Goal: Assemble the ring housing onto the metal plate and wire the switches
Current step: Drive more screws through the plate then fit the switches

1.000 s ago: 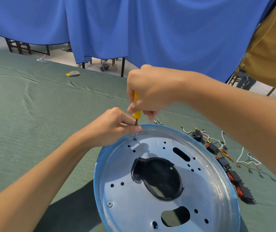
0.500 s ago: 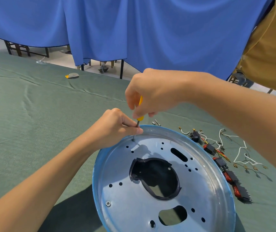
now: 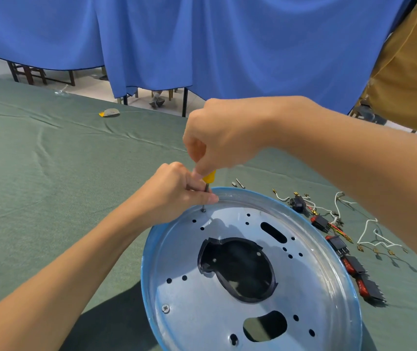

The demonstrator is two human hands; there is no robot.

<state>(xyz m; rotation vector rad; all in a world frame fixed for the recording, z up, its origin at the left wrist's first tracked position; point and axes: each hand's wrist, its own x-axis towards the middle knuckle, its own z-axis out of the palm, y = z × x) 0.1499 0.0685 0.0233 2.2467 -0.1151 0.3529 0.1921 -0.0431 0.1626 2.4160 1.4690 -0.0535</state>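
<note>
With the left hand (image 3: 177,196) we pinch the shank of the yellow-handled screwdriver (image 3: 209,176), steadying it on the small silver screw (image 3: 203,209) at 11 o'clock on the round blue-rimmed metal plate (image 3: 149,249). The right hand (image 3: 217,138), clenched round the handle, now covers more of it than a second ago, and we judge the screw nearly seated. The dished plate holds the black plastic ring housing (image 3: 269,287) at centre and one driven cross-head screw (image 3: 165,308) at 7 o'clock. The black-and-red rocker switches (image 3: 339,245) lie outside at 3 o'clock, unwired.

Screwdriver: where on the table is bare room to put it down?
The green cloth left of the metal plate is bare, between the left hand and the yellow-grey item near the far edge. Right of the plate is crowded: switches, wires and loose screws.
</note>
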